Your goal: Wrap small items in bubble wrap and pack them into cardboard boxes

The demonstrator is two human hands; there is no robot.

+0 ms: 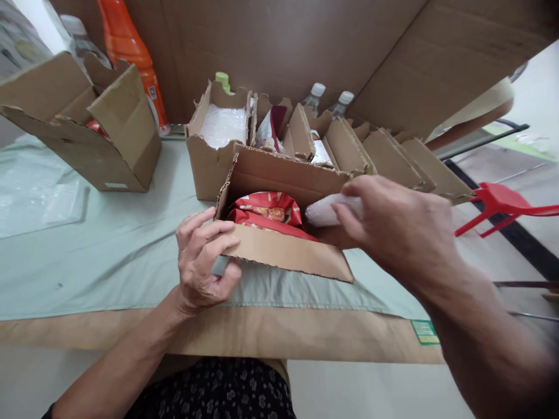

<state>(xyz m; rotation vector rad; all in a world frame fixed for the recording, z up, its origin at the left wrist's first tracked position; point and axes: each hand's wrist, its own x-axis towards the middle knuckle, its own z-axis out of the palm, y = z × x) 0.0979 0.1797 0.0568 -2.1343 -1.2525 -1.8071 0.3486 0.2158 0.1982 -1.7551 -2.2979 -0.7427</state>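
In front of me an open cardboard box [288, 255] stands on the cloth-covered table, with shiny red food packets [271, 212] inside. My left hand [207, 256] grips the box's near left corner, its fingers over the rim and the thumb against the outer side. A white roll-shaped bundle [325, 210], apparently in bubble wrap, is held in my right hand [388, 215]. The bundle dips into the right end of the box, beside the red packets. My right forearm is a little blurred, and the fingers' far sides are hidden.
Behind the box runs a row of cardboard bins, one holding bubble wrap [223, 123]. Another carton [117, 134] stands left, before an orange bottle [131, 52]. Clear plastic [39, 192] lies at far left. A red stool [506, 201] is at right, off the table.
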